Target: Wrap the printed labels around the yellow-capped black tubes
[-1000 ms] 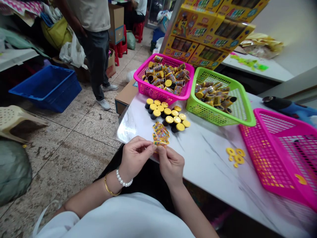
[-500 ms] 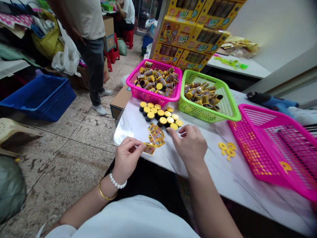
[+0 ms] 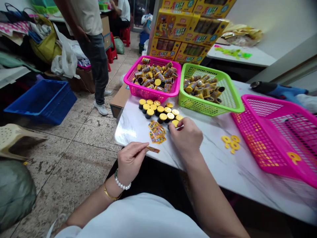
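Observation:
My left hand (image 3: pixel 131 159) pinches a small printed yellow-orange label sleeve (image 3: pixel 153 149) between thumb and fingertips, at the table's near edge; the sleeve appears nearly edge-on. Just beyond it lies a loose pile of similar label sleeves (image 3: pixel 157 131). My right hand (image 3: pixel 187 136) has its thumb and fingers closed around a small black container with a yellow lid (image 3: pixel 175 123), at the near right end of a group. Several more yellow-lidded black containers (image 3: pixel 162 117) stand upright there, lids up. My right fingers partly hide the one they grip.
A pink basket (image 3: pixel 151 93) and a green basket (image 3: pixel 210 107) hold many labelled containers. At right stand another pink basket (image 3: pixel 262 132), yellow ring-shaped pieces (image 3: pixel 231 142) and a blue heat gun (image 3: pixel 279 91). Yellow boxes (image 3: pixel 173 24) are stacked behind. A person (image 3: pixel 91 43) stands at left.
My right thumb and fingers have closed in on the nearest yellow-lidded container. The sleeve in my left hand has turned from showing its flat face to nearly edge-on. The view has shifted slightly.

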`<state>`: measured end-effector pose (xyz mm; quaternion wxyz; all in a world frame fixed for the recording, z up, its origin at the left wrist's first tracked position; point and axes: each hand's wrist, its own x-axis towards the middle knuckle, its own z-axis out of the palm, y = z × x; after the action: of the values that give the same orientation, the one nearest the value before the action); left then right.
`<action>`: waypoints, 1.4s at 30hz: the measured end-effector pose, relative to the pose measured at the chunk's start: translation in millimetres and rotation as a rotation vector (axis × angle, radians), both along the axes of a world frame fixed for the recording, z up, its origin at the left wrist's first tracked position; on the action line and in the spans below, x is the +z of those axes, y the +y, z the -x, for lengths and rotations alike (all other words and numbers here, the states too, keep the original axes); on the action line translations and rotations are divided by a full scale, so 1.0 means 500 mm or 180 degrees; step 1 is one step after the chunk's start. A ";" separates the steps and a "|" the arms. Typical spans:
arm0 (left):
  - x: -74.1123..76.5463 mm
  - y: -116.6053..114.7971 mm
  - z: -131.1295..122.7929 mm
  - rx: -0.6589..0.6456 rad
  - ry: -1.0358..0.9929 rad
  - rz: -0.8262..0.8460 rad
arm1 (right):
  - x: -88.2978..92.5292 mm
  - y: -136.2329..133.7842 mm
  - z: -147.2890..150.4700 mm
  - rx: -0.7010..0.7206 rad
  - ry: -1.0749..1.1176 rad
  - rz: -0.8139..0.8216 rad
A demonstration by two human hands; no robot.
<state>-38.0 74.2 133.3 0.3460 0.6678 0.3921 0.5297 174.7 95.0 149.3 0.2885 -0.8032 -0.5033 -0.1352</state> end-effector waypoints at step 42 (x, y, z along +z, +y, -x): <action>0.038 0.015 0.011 -0.0102 -0.0634 0.1933 | -0.019 -0.117 0.126 0.2103 0.0928 -0.0671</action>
<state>-43.5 81.8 152.4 0.5745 0.4850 0.4859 0.4458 111.8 36.4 140.0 0.4662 -0.5743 -0.6723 0.0298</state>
